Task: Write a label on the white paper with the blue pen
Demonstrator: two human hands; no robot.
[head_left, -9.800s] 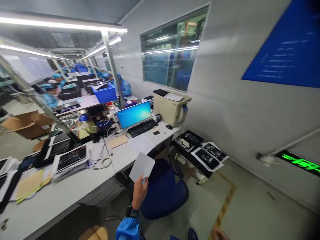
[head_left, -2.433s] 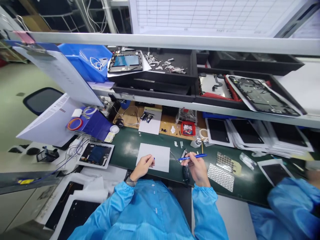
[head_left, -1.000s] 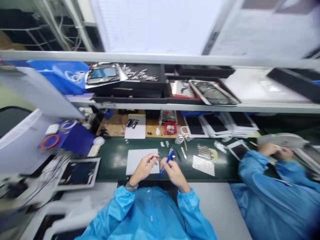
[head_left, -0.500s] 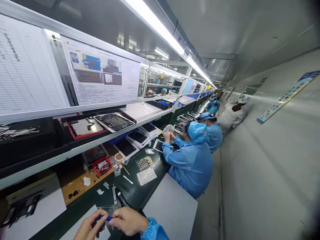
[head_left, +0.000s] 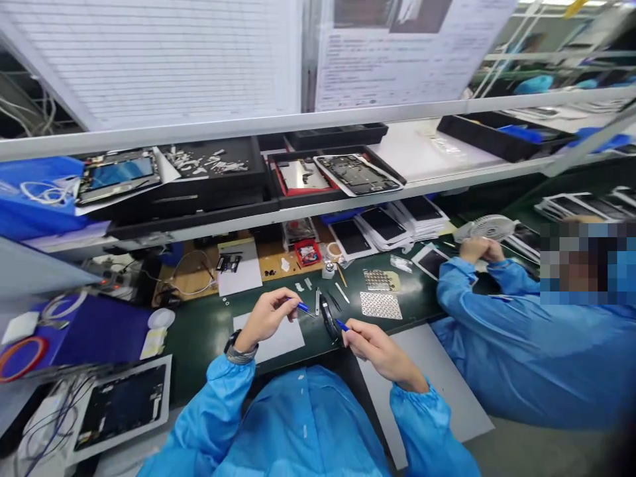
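Tweezers — between pen halves, unobstructed

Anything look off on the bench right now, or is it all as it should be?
Nothing stands out. The left hand holds a blue pen part over the white sheet; the right hand pinches the other blue piece. Small tools lie loose on the green mat, none spilled.

One camera sits on my head, looking forward and steeply down over my chest at the green bench close below me. My left hand and right hand fall near the middle of the view. Higher up it takes in the shelf of trays and the hanging papers; a co-worker fills the right edge.
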